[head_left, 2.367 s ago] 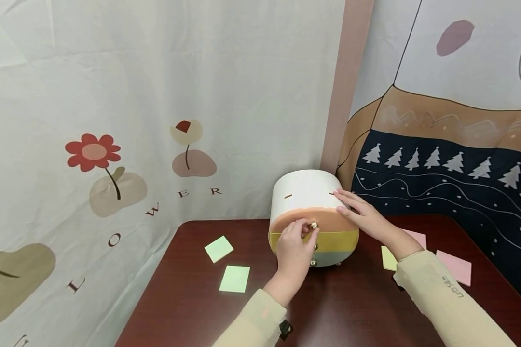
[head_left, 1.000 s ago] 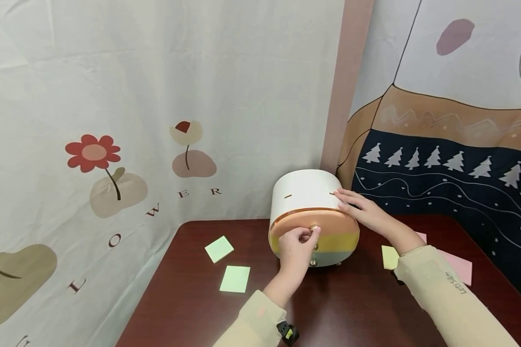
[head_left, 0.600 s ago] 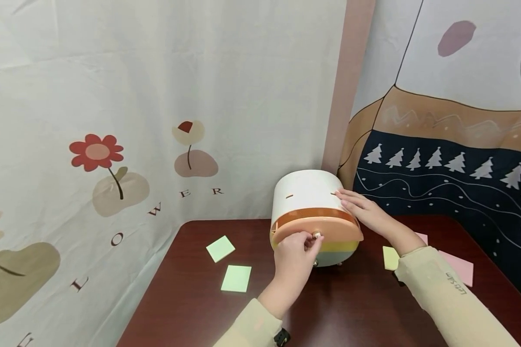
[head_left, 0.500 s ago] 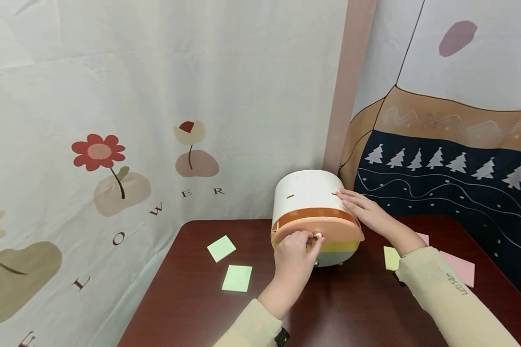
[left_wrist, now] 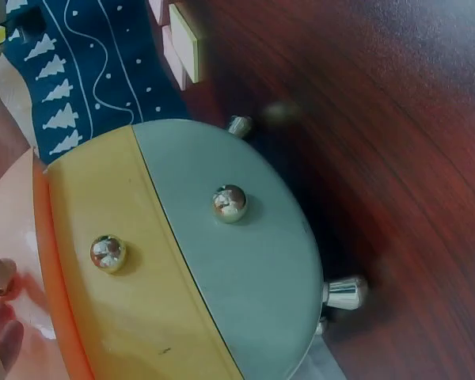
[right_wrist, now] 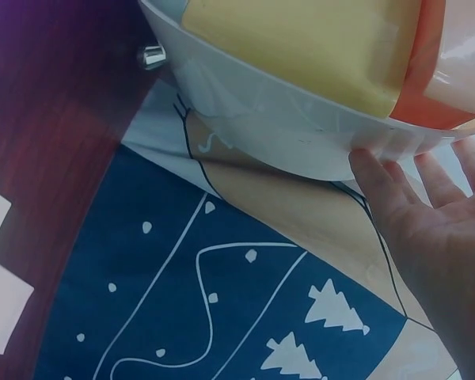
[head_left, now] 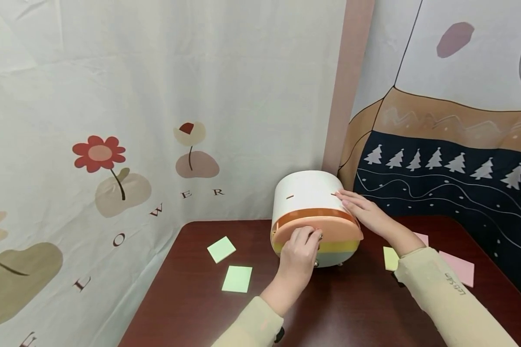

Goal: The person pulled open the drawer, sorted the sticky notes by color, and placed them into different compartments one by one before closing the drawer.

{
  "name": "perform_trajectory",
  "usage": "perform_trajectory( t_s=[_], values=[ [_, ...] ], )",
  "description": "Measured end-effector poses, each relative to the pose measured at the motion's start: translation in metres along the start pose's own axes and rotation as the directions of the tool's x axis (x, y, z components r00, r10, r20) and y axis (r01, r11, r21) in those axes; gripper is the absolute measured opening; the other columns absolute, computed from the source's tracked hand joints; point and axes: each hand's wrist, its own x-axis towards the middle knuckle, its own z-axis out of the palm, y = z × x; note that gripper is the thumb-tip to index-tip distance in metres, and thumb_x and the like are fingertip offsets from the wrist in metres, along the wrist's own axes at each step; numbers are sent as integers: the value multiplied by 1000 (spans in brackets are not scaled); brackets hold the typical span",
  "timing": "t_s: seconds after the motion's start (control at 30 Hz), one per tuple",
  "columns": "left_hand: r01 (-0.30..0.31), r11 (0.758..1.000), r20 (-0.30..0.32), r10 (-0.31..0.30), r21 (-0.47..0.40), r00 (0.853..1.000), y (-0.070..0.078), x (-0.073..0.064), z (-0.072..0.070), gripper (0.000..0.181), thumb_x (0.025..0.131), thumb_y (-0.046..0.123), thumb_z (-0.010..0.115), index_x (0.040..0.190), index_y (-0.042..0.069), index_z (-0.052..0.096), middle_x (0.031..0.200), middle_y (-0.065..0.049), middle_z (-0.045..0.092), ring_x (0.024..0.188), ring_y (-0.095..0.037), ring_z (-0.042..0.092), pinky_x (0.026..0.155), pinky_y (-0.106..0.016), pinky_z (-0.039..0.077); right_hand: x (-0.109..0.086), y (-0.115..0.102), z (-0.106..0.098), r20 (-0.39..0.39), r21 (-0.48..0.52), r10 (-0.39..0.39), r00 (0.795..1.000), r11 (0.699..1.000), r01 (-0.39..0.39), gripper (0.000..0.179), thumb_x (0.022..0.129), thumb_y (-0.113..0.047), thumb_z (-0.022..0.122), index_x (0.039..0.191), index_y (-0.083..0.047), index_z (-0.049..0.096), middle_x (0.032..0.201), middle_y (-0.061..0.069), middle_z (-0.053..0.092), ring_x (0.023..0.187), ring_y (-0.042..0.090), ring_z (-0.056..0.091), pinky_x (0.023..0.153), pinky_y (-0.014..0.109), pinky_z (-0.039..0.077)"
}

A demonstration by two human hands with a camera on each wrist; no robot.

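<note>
Cabinet: A small, rounded drawer cabinet (head_left: 306,190) with a white shell stands just right of centre, low in the head frame.
Top drawer: The peach drawer (head_left: 338,229) juts partway out, a strip of its orange inside showing below the shell's edge.
Left hand: Reaching up from the bottom of the frame, the left hand (head_left: 298,255) pinches the top knob (head_left: 320,236), fingers curled.
Right hand: Entering from the lower right, the right hand (head_left: 366,213) rests on the cabinet's right shoulder, fingers extended.
Lower drawers: The yellow drawer (left_wrist: 142,214) and the grey-green drawer (left_wrist: 226,273) sit flush, each with a shiny round knob, in the left wrist view.
Left-side notes: Two pale green pads, one (head_left: 221,249) above the other (head_left: 237,278), lie left of the cabinet.
Right-side notes: A yellow pad (head_left: 390,259) and pink pads (head_left: 457,268) lie by the right forearm, partly covered.
Surface: All stand or lie on a glossy red-brown surface (head_left: 351,308).
Backdrop: A pale curtain (head_left: 252,96) with printed flowers fills the upper left; navy cloth (head_left: 443,193) with white trees hangs at right.
</note>
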Motion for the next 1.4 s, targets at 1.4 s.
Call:
perform_trajectory(
  t_s=[1.4],
  values=[
    [-135,982,-78,126,-132,989,7,-17,-27,13,87,11,67,98,9,73,90,0,63,85,-13,61,72,-17,52,4,6,2,-27,-14,-34,999,999,33,54,98,-41,48,143,-11,43,155,14,26,142,40,18,108,65,19]
  ],
)
